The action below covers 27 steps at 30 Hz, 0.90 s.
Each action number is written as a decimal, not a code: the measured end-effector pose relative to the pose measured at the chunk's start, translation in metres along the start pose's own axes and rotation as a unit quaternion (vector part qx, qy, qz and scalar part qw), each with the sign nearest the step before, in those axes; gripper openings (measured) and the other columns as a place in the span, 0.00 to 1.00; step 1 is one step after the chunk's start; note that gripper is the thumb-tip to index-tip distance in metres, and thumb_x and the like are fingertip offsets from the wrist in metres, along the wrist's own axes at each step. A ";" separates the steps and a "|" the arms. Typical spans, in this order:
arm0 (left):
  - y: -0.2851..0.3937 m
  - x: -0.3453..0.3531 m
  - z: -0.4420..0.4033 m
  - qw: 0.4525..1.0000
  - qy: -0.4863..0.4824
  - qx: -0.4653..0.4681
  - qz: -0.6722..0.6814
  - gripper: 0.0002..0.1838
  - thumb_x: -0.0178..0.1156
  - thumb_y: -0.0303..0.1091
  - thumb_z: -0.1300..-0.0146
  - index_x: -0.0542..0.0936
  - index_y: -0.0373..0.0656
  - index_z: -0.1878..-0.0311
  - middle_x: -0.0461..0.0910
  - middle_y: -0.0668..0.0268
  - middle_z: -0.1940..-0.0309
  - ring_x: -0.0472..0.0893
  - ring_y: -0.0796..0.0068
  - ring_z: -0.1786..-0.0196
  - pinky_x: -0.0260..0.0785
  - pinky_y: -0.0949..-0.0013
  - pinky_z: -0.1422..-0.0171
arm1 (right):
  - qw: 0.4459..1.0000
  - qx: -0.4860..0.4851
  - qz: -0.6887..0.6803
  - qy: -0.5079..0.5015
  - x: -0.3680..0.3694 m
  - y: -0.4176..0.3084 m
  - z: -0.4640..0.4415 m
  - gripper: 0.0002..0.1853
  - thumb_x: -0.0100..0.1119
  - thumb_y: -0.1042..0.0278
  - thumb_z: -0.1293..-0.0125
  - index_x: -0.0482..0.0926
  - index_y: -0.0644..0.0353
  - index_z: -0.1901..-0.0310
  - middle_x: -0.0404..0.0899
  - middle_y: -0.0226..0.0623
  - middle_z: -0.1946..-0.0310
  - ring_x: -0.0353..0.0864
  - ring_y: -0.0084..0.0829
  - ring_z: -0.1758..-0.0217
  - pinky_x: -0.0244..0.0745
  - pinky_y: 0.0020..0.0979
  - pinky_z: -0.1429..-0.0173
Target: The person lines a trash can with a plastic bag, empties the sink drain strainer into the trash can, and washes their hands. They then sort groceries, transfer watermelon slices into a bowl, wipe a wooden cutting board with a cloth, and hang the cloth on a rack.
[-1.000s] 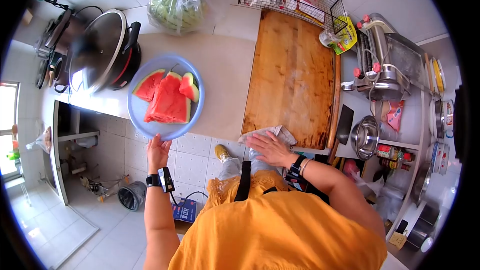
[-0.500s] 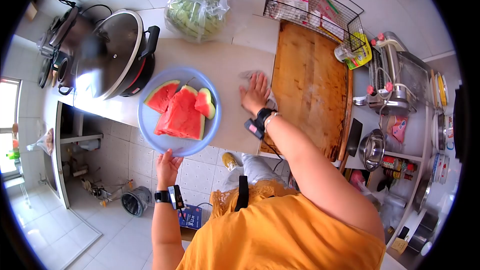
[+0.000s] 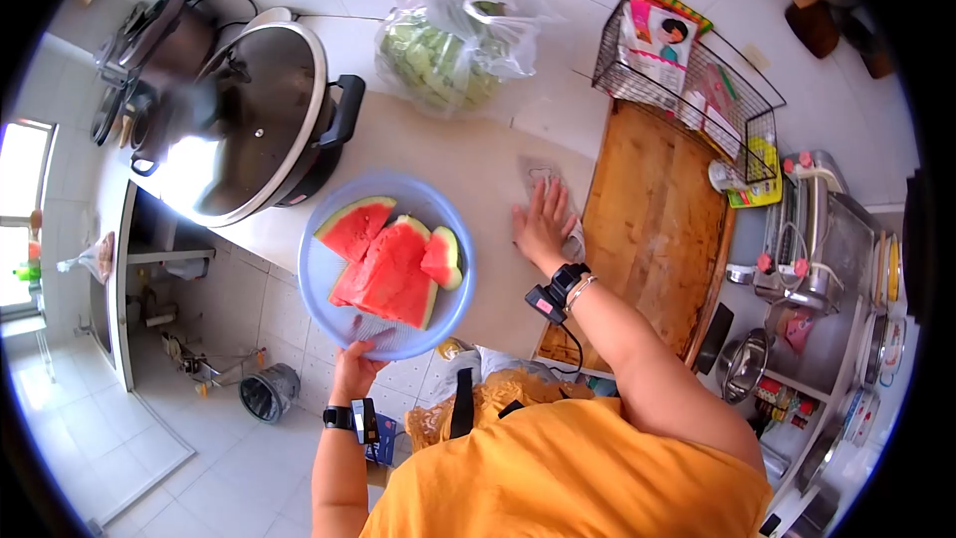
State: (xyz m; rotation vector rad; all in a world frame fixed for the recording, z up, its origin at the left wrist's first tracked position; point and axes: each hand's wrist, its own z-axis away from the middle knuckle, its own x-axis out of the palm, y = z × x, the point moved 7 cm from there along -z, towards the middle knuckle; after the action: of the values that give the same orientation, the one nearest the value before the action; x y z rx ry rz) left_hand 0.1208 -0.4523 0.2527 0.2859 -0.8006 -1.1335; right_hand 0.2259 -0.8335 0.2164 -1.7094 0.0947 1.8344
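My left hand [image 3: 357, 371] grips the near rim of a light blue plastic basin [image 3: 321, 274], its fingers under the bottom and showing faintly through it. Several cut pieces of red watermelon [image 3: 390, 274] lie in the basin, a large block in the middle with wedges beside it. The basin's near side juts past the counter edge. To its right, my right hand [image 3: 543, 224] lies flat with fingers spread on a thin greyish cloth [image 3: 539, 171], on the beige counter [image 3: 498, 269]. Much of the cloth is hidden under the palm.
A wooden cutting board [image 3: 652, 229] lies right of my right hand, with a wire basket [image 3: 687, 90] of packets behind. A lidded electric pot [image 3: 264, 120] stands left of the basin. A plastic bag of green vegetables [image 3: 443, 55] sits at the back. A bin [image 3: 269, 394] stands on the floor.
The whole view has shifted, so the counter and its things sit lower and farther right in the picture. My left fingers now reach farther under the basin. The right hand stays on the cloth.
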 end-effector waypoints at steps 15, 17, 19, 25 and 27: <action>0.006 -0.123 0.090 0.995 0.026 0.035 0.093 0.32 0.46 0.21 0.53 0.58 0.34 0.39 0.72 0.51 0.51 0.77 0.58 0.55 0.72 0.56 0.52 | 0.951 -0.301 0.071 0.010 0.076 -0.252 -0.095 0.33 0.42 0.46 0.40 0.52 0.49 0.35 0.46 0.36 0.32 0.41 0.38 0.29 0.42 0.61 0.37; 0.021 -0.141 0.100 0.984 0.098 0.078 0.123 0.31 0.48 0.21 0.54 0.60 0.34 0.41 0.75 0.55 0.55 0.77 0.60 0.56 0.70 0.56 0.49 | 0.934 -0.341 0.093 -0.048 0.072 -0.266 -0.068 0.31 0.44 0.48 0.40 0.54 0.45 0.36 0.49 0.35 0.33 0.43 0.39 0.29 0.43 0.61 0.37; 0.031 -0.164 0.107 0.985 0.090 0.087 0.123 0.30 0.48 0.22 0.54 0.60 0.34 0.41 0.75 0.56 0.55 0.77 0.61 0.56 0.70 0.57 0.49 | 0.910 -0.399 0.093 -0.059 0.080 -0.263 -0.016 0.31 0.46 0.49 0.40 0.53 0.44 0.35 0.47 0.34 0.33 0.42 0.38 0.29 0.42 0.60 0.36; 0.080 -0.201 0.134 0.983 0.078 0.130 0.100 0.28 0.49 0.22 0.53 0.62 0.34 0.44 0.74 0.61 0.58 0.77 0.65 0.60 0.73 0.62 0.59 | 0.851 -0.476 0.129 -0.181 0.071 -0.200 0.134 0.33 0.47 0.51 0.39 0.48 0.41 0.33 0.41 0.31 0.30 0.37 0.34 0.27 0.31 0.53 0.31; 0.087 -0.215 0.144 0.981 0.080 0.141 0.111 0.28 0.48 0.22 0.53 0.62 0.34 0.43 0.73 0.61 0.58 0.77 0.65 0.59 0.73 0.62 0.59 | 0.930 -0.317 0.119 -0.143 0.066 -0.156 0.138 0.34 0.46 0.51 0.38 0.47 0.42 0.33 0.39 0.34 0.30 0.36 0.36 0.27 0.31 0.53 0.32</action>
State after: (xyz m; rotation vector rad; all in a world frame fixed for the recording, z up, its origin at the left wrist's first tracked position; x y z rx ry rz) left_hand 0.0405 -0.1979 0.3126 0.5045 -0.8274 -0.7767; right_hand 0.1815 -0.6203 0.2328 -1.8675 -0.4829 2.4626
